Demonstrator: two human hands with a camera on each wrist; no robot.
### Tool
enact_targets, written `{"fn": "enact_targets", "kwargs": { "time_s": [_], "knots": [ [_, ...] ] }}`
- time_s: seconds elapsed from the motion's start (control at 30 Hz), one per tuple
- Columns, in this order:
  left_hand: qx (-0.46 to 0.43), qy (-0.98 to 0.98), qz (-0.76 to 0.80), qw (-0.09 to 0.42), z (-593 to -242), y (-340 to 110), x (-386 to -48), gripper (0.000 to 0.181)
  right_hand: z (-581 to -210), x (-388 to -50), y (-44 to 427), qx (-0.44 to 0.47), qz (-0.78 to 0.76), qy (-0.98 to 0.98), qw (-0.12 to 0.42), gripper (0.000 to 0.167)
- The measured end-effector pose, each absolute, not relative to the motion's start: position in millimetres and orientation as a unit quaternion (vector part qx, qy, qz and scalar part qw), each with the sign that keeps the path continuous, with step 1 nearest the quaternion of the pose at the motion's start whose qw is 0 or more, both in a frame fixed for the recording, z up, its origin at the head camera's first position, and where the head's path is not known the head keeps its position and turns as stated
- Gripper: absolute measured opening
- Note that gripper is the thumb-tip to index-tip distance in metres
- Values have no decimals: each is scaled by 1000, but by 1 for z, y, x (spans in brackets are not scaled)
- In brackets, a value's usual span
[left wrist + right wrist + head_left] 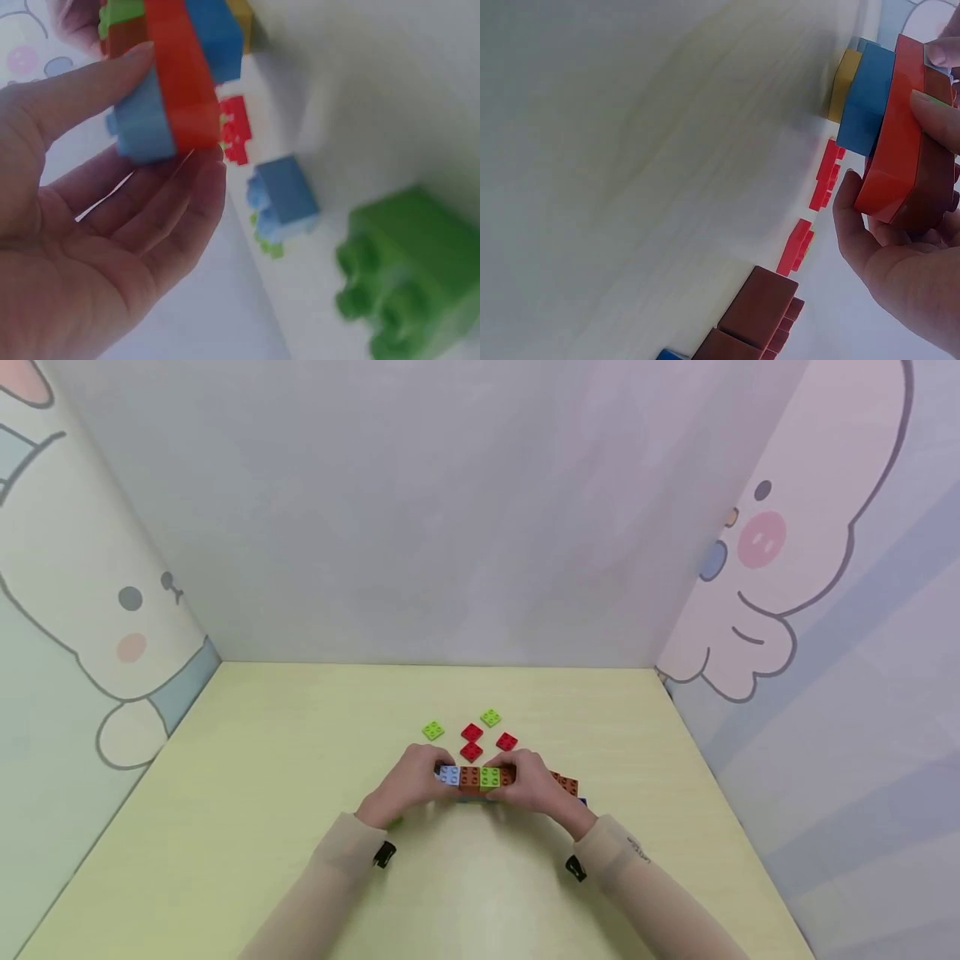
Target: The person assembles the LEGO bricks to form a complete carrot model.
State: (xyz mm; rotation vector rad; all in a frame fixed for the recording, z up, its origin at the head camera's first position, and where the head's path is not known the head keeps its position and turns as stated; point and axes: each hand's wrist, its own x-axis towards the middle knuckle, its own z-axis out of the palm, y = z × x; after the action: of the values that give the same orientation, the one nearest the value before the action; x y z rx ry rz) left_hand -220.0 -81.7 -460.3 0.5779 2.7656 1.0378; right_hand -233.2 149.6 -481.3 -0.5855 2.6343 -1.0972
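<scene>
My two hands hold a stack of toy building bricks between them. Along its top run a light blue brick (449, 775), a brown brick (470, 776), a lime green brick (490, 777) and another brown one. A long red brick (892, 142) lies under that row, with a blue brick (867, 97) and a yellow brick (845, 84) below it. My left hand (411, 777) grips the light blue end, thumb on one side and fingers on the other. At the opposite end my right hand (534, 783) pinches the brown and red bricks.
Beyond the hands lie several thin red plates (472, 732) and lime plates (432, 730). Brown bricks (761, 306) stand right of the right hand. A blue brick (285, 196) and a green brick (420, 270) sit by the left hand. Printed walls enclose the table (300, 718).
</scene>
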Motion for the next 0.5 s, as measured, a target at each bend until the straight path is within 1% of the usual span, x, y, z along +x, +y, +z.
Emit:
{"fn": "enact_targets", "kwargs": {
  "time_s": [0.17,0.37,0.5],
  "knots": [
    [181,922,340,45,-443,-95,-219,33,-483,-234,150,-193,-372,901,110,34],
    [176,923,343,-7,-429,-113,-217,26,-482,-233,149,-197,-368,903,106,35],
    [155,926,345,-10,-428,-122,-219,28,-482,-232,147,-192,-365,904,110,35]
  ]
}}
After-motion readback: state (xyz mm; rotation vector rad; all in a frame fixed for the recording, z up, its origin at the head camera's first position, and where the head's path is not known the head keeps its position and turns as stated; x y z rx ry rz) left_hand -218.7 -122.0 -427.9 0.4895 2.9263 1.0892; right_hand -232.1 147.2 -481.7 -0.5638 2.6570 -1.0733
